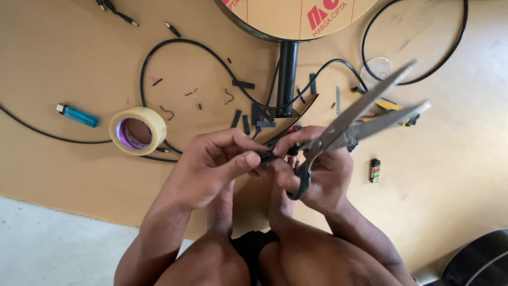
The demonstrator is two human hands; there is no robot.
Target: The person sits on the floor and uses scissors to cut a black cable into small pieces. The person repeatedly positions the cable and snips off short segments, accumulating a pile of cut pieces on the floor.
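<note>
My right hand (pixel 317 172) holds a pair of steel scissors (pixel 365 119) by its black handles, blades open and pointing up to the right. My left hand (pixel 214 164) pinches a small black piece of cable or tubing (pixel 266 156) between thumb and fingers. Fingertips of both hands meet at that black piece, just left of the scissors' pivot. A long black cable (pixel 211 55) loops over the brown cardboard (pixel 63 69) behind my hands. My knees show at the bottom of the view.
A roll of clear tape (pixel 138 130) and a blue lighter (pixel 77 115) lie at left. Short black tubing offcuts (pixel 243 83) are scattered in the middle. A round board on a black post (pixel 287 74) stands at the top. A small dark lighter (pixel 375 170) lies at right.
</note>
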